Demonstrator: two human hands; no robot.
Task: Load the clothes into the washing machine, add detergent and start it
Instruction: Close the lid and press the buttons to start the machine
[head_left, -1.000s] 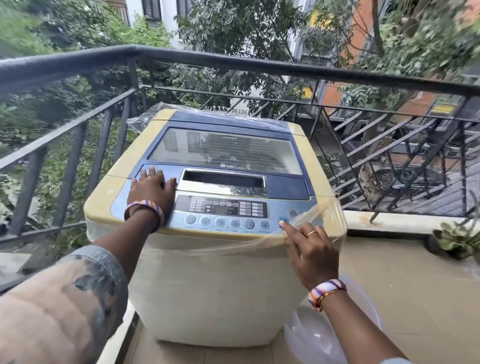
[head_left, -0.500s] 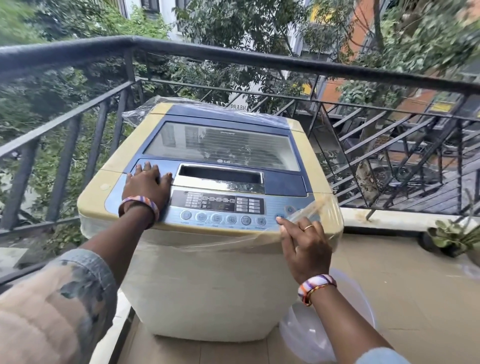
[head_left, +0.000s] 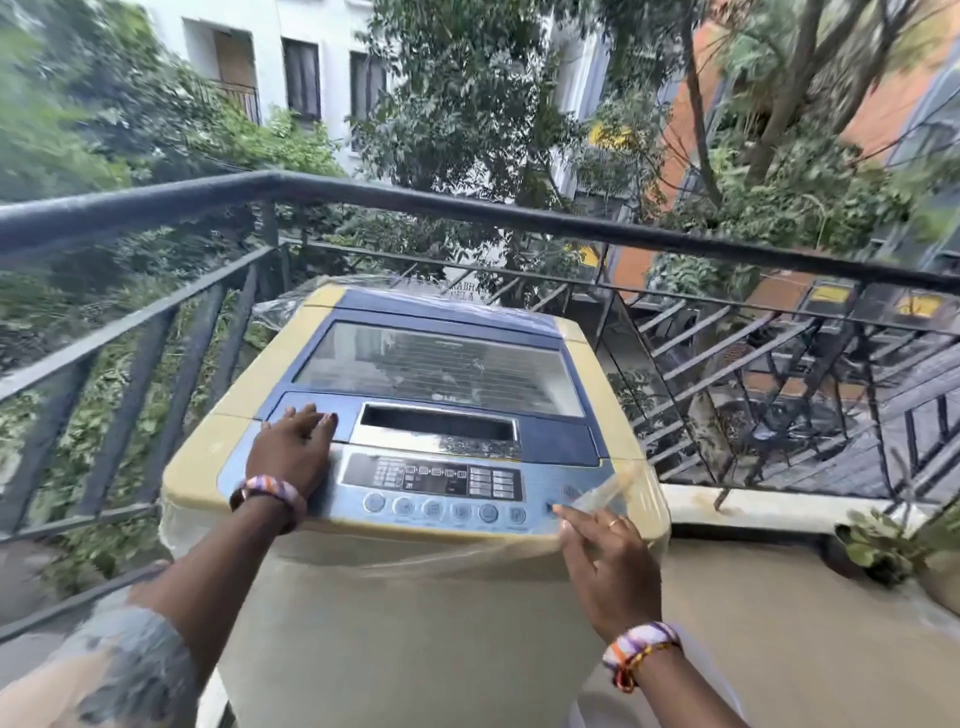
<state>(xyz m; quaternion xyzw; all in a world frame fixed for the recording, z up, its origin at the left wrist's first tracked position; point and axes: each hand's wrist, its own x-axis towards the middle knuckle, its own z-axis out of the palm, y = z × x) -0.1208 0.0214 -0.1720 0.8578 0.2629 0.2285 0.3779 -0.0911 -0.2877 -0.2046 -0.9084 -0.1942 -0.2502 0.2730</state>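
Head view: our left hand (head_left: 291, 447) rests flat on the washing machine (head_left: 415, 467) lid, right hand (head_left: 608, 566) fingers loose, reaching for a button; a rigid panel, so we'd press lightly.

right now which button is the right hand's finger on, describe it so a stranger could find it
Start at the washing machine against the balcony railing and find its blue control panel along the front edge. Follow the row of round buttons to its right end, where the right hand points. That button sits apart, beside loose clear plastic film.
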